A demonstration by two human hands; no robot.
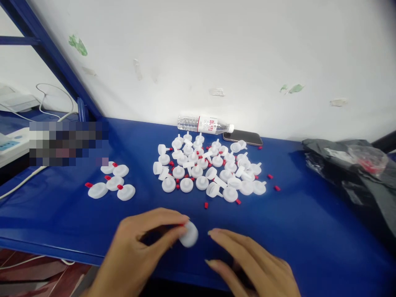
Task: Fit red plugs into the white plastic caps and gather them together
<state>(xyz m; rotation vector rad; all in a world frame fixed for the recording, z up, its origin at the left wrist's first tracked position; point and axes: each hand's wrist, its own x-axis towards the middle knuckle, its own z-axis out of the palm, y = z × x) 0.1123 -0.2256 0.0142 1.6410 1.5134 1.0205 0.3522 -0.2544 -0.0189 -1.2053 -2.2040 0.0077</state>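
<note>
We see five white caps [114,182] with red tips [107,177] on the blue surface [291,231], at ten o'clock from the held white cap [189,236]. Our left hand [140,247] has its grip pinching that cap, red showing at the pinch. At twelve o'clock lies a heap of white caps [197,171]. Our right hand's [250,262] grip is spread, at four o'clock, near the cap.
</note>
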